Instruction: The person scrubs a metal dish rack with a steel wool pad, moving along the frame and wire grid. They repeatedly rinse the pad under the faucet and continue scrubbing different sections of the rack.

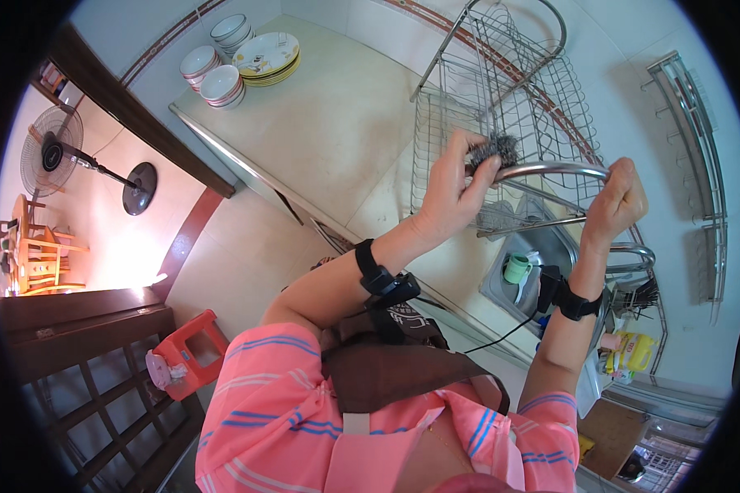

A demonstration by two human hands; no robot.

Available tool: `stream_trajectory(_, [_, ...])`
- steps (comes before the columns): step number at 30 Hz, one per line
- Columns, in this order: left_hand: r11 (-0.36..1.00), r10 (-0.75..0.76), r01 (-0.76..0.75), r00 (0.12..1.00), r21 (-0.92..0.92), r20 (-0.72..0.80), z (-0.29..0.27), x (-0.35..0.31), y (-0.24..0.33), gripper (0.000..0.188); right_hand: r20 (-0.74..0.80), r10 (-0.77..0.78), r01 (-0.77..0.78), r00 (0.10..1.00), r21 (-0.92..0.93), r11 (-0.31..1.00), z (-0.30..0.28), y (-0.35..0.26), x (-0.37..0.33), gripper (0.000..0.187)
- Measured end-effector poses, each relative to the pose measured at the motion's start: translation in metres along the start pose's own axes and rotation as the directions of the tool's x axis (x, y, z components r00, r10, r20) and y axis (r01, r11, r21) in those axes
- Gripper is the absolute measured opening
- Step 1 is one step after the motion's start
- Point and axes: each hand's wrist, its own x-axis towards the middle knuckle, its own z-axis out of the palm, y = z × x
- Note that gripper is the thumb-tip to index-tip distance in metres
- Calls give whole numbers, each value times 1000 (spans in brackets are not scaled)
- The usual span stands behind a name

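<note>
A metal wire dish rack [551,168] stands tilted over the counter, its bent tube frame toward me. My left hand [450,186] is closed on a grey steel wool scrubber [500,149], pressed against the end of the curved tube. At the other end of that tube, my right hand [617,202] is wrapped round the metal frame. The fingers of my left hand are partly hidden behind the tube and the scrubber. Each wrist wears a black strap with a small device.
Below the rack is a steel sink [492,287] with a green cup [516,269]. Stacked bowls [222,85] and patterned plates [266,54] stand on the counter's far left. A wall rail [689,123] hangs at right, above a yellow bottle [638,352]. A red stool [191,382] stands at lower left.
</note>
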Motion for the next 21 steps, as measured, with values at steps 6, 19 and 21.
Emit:
stream_trajectory(6, [910,375,-377,926,172,44,-14,5,-4,23,7,18,-18,1000,-51,999,-1,0,-1,44])
stream_trajectory(19, [987,15,-14,1000,-157,6,-18,0,-10,15,16,10,-9,1000,-70,997,-7,1,-1,46])
stream_trajectory(21, [820,-424,408,904,-401,51,-22,7,-16,14,14,51,-50,999,-35,998,-7,1,-1,46])
